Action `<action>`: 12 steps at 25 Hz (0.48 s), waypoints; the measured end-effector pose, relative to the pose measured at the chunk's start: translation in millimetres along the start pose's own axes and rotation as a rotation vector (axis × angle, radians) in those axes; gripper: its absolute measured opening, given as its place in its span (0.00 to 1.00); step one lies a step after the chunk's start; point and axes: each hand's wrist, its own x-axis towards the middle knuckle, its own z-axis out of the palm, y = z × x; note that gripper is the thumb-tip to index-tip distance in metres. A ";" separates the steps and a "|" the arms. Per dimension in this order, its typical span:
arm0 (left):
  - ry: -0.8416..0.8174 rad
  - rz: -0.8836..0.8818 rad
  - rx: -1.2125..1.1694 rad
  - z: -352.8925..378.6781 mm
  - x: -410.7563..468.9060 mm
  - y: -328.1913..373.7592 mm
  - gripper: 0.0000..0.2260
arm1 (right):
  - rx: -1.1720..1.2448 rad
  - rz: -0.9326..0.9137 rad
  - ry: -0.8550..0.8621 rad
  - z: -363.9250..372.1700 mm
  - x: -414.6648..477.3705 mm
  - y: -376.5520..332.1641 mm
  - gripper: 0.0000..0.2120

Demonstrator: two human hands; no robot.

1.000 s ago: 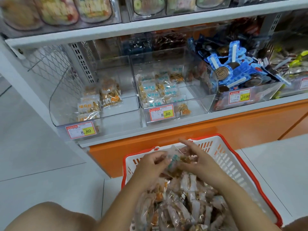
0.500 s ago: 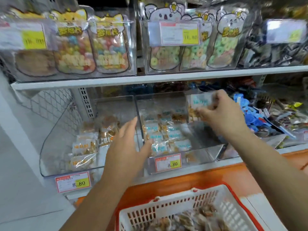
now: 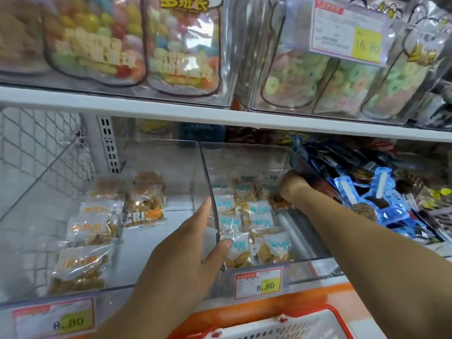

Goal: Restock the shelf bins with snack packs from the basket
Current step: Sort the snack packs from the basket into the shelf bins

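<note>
Pinching bin (image 3: 244, 162) wall, left hand (image 3: 186, 245); right hand (image 3: 296, 189) deep among snack packs (image 3: 259, 211), grip unclear.

Basket (image 3: 305, 326) mostly below bottom edge

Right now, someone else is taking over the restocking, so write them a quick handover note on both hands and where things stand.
Left hand grips the side wall of the middle bin, thumb inside.
Right hand is deep at that bin's back right; whether it holds a pack is unclear.
Blue-label packs cover only the bin's floor; the left bin holds a few orange-label packs.
To do: fill both from the basket, at the frame's bottom edge.
</note>
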 end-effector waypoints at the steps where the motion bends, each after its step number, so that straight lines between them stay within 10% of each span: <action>1: 0.007 0.002 -0.002 0.1 0.2 -1.1 0.34 | 0.137 0.036 -0.028 2.5 2.9 0.4 0.16; 12: 0.041 0.028 -0.002 2.0 -1.6 -0.8 0.34 | 0.012 -0.141 0.504 7.9 -21.8 24.7 0.22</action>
